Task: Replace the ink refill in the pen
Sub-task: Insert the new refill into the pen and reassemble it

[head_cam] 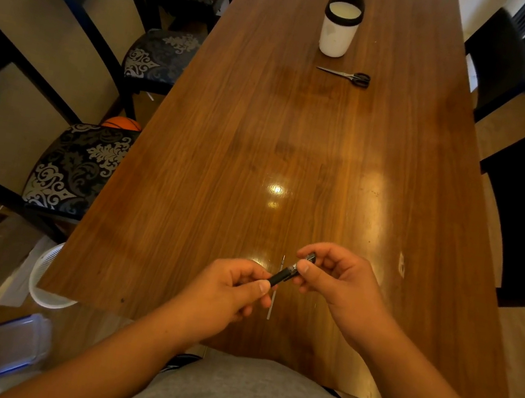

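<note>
Left hand [228, 293] and right hand [337, 281] each pinch one end of a black pen [280, 276] between thumb and fingertips, holding it slanted just above the near end of a wooden table [265, 130], the left on the lower end and the right on the upper

A thin pale refill [270, 308] lies on the wood directly beneath the pen, pointing away from the person, near the table's front edge

Bare tabletop stretches ahead and to both sides of the hands; well apart at the far end stand a white cup [338, 34] with a black lid tipped open and, just in front of it, black-handled scissors [347, 76] lying flat

Glossy dark-grained wood carries bright lamp reflections; black chairs with patterned seats [78, 168] line the left side and dark chairs the right, with a basketball [122, 123], a white basket [43, 276] and a clear blue-rimmed box [7, 347] on the floor at left

The pen's barrel is black with a silvery band showing near the right thumb; whether its halves are joined cannot be told
</note>
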`<state>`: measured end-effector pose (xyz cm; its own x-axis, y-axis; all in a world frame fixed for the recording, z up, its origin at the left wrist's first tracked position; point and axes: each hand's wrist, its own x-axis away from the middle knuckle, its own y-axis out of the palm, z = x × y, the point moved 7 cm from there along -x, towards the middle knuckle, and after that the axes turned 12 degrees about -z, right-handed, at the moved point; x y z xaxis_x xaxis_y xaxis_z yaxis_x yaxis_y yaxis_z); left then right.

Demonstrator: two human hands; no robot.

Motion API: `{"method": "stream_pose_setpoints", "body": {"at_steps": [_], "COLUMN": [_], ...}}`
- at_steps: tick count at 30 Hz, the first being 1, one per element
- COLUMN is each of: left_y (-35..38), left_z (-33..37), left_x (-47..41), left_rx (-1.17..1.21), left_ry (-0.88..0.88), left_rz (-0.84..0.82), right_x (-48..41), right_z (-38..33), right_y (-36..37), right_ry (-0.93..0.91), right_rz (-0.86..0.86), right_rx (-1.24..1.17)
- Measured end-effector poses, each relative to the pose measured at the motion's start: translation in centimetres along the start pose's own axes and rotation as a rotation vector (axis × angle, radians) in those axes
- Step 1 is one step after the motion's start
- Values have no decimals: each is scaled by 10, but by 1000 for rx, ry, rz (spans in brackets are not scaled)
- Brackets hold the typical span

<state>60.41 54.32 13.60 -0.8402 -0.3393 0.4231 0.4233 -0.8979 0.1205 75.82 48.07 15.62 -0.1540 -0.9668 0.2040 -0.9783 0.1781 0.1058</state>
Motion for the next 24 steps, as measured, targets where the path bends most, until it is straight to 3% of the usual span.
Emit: {"method": "stream_pose_setpoints", "body": {"at_steps": [6, 12, 17, 20, 24], "left_y": [-1, -13, -14, -16, -31], "left_z": [-1, 2, -11, -36, -77], "left_x": [-2, -8, -15, -26, -31], "left_rx": [198, -62, -265, -271, -242], "left_ry": [-19, 12, 14, -72, -226], "left_rz": [-89, 37, 109, 117, 158], "right_x": [-5, -11, -20, -18, 3], "right_z": [-3, 9, 33, 71, 123], "right_y": [4, 5, -5, -19, -52], "right_ry": [10, 46, 148, 265, 475], "right_rz": [-19, 16, 11, 51, 53], "right_rx": [-45, -96, 7, 197, 826]}}
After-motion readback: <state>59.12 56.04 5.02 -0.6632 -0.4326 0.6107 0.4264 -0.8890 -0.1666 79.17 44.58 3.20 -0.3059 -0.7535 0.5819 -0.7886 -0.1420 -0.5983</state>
